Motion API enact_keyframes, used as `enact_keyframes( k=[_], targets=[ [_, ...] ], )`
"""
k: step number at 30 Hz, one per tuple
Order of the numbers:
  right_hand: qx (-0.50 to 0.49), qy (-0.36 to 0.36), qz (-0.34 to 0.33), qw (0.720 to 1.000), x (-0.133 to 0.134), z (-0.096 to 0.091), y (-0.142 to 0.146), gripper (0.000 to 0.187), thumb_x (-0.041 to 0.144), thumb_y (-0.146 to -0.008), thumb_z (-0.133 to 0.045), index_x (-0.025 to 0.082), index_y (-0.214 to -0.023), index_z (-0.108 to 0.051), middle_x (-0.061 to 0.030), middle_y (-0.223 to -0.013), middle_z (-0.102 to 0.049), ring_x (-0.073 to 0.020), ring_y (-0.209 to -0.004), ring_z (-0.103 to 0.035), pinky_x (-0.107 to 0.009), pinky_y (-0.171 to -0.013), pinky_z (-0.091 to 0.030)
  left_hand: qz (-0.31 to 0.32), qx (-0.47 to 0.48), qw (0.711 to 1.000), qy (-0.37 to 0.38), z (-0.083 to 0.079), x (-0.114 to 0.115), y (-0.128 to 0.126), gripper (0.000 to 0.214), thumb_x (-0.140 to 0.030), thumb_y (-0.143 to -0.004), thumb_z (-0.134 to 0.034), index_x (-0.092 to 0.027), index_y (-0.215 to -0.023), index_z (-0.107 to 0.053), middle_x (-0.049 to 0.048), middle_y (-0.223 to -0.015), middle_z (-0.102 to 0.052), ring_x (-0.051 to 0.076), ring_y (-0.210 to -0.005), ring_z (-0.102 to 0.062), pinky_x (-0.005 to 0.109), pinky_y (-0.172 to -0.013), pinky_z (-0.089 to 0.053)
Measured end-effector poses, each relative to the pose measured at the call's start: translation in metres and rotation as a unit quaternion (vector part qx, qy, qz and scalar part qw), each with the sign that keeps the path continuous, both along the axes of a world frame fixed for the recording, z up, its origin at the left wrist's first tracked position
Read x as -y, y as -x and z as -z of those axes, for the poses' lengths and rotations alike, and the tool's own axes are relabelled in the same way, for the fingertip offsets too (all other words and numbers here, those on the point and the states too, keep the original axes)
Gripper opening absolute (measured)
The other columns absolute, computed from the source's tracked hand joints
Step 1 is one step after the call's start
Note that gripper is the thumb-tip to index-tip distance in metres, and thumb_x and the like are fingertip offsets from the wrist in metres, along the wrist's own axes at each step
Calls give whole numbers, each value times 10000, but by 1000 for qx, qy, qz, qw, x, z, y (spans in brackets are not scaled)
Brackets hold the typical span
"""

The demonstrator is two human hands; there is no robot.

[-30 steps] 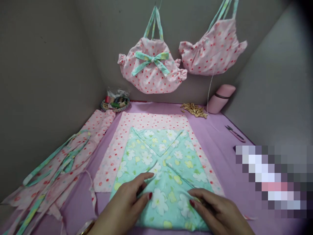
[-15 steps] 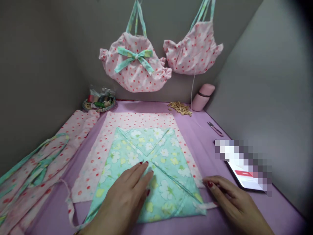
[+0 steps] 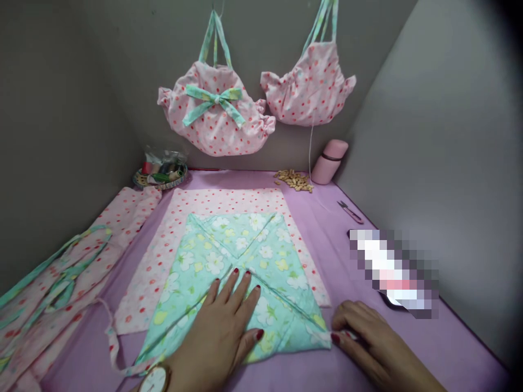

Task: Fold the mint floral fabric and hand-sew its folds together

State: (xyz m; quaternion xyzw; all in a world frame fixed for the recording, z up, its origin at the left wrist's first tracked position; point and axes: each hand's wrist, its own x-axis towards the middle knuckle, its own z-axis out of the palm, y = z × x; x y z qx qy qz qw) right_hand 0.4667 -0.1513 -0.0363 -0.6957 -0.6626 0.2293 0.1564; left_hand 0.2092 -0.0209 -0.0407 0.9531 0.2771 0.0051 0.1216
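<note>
A mint floral fabric piece (image 3: pixel 265 250), folded with diagonal edges meeting near its middle, lies over a pink dotted cloth (image 3: pixel 229 200). My left hand (image 3: pixel 223 321) rests flat on the mint fabric, fingers spread, with a watch at the wrist. At the lower right corner, my right hand (image 3: pixel 363 337) pinches a thin pale fabric strap (image 3: pixel 322 335) between thumb and fingers; part of the strap is hidden by the hand. Another pink dotted strap (image 3: pixel 112 343) curls out from the lower left corner and runs toward the left side.
Two pink dotted bags (image 3: pixel 220 130) hang on the back wall. A basket of threads (image 3: pixel 161 177), a peanut pile (image 3: pixel 294 179) and a pink bottle (image 3: pixel 330 162) stand behind. Thread snips (image 3: pixel 350 212) and a phone (image 3: pixel 392 305) lie right; dotted garments (image 3: pixel 81 272) lie left.
My left hand has flattened and spread its fingers on the mint fabric. My right hand has closed on the strap close to the fabric's corner. The view has shifted slightly.
</note>
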Motion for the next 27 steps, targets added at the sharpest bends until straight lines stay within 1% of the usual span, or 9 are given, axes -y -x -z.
enact_keyframes(
  k=[4,8,12,14,16,20,23,25,27],
  targets=[
    [10,-3,-30,1000,0,0,1,224,234,-898,-416,196,-684,-469,-18,-724,-548,-162,-695,-516,-300,-652,-405,-2,15,1000,-20,4,0,-1,491,-412,-901,-353,-286,-1371,-288,62,-1463,-224,319,-1335,-199,580,-1015,-283],
    [7,-13,-29,999,-1,-1,-2,219,230,-886,-438,201,-674,-482,-13,-700,-553,-159,-669,-525,-291,-626,-417,-9,20,1000,-21,3,2,-1,479,-346,-909,-342,-291,-1379,-264,51,-1471,-201,308,-1339,-192,574,-1026,-270],
    [8,-80,-27,996,-6,-11,7,153,203,-892,-404,210,-825,-542,-44,-816,-578,-181,-777,-551,-308,-681,-453,-13,12,1000,-10,-2,4,-1,488,-343,-908,-348,-278,-1383,-258,67,-1476,-192,312,-1343,-172,577,-1036,-249],
    [1,-133,-62,989,-15,-19,20,174,156,-881,-398,215,-961,-541,-64,-916,-586,-193,-879,-544,-324,-753,-457,-15,16,1000,-8,-3,5,-2,488,-346,-906,-355,-266,-1380,-270,77,-1475,-194,317,-1344,-164,582,-1037,-241],
    [-7,-155,-117,981,-29,-27,38,251,114,-868,-396,223,-1052,-527,-71,-995,-588,-195,-935,-534,-332,-801,-452,-15,23,1000,-3,-3,6,-3,491,-339,-900,-370,-258,-1376,-279,79,-1476,-196,318,-1346,-155,589,-1039,-231],
    [-16,-119,-210,970,-66,-34,72,369,36,-839,-379,206,-1133,-522,-75,-1065,-585,-189,-975,-522,-351,-873,-434,-27,60,996,51,-10,6,-2,461,-281,-906,-351,-248,-1363,-301,70,-1462,-252,282,-1345,-184,568,-1058,-219],
    [-12,-97,-233,968,-89,-26,86,380,34,-839,-380,175,-1170,-503,-91,-1046,-578,-200,-959,-515,-378,-859,-444,-96,145,976,129,-20,0,12,395,-200,-907,-312,-228,-1288,-415,61,-1396,-387,189,-1291,-328,430,-1068,-292],
    [5,-93,-234,968,-98,-17,89,360,50,-840,-404,169,-1163,-509,-98,-1013,-569,-216,-930,-512,-390,-813,-459,-167,206,950,163,-26,-6,29,344,-198,-905,-312,-220,-1191,-502,63,-1283,-505,158,-1180,-455,350,-1006,-376],
    [16,-91,-231,969,-103,-9,91,340,49,-829,-423,169,-1127,-534,-99,-987,-556,-225,-916,-505,-392,-781,-463,-224,234,928,185,-29,-12,48,310,-231,-903,-329,-211,-1135,-533,61,-1149,-580,156,-1052,-533,317,-921,-428]
  ],
)
